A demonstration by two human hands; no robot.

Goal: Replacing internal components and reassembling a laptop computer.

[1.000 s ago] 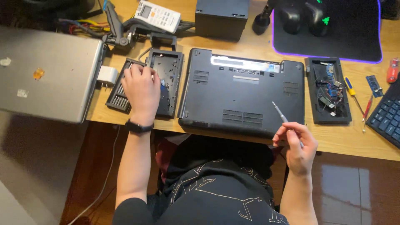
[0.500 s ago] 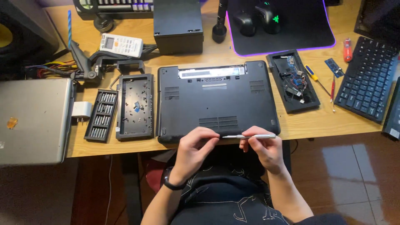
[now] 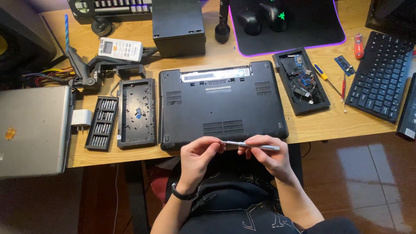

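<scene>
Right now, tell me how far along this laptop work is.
Done: the black laptop lies bottom-up on the wooden desk, and the black bit case and its lid tray lie open beside it. In hand: the left hand and right hand both hold the slim silver screwdriver at the desk edge. Left: the laptop's bottom cover looks still in place.

From my remote seat I see a light wooden desk [image 3: 130, 43] spanning the view, its near edge running left to right. Below it, glossy reddish-brown floor tiles [image 3: 368, 173] reflect pale light.
</scene>
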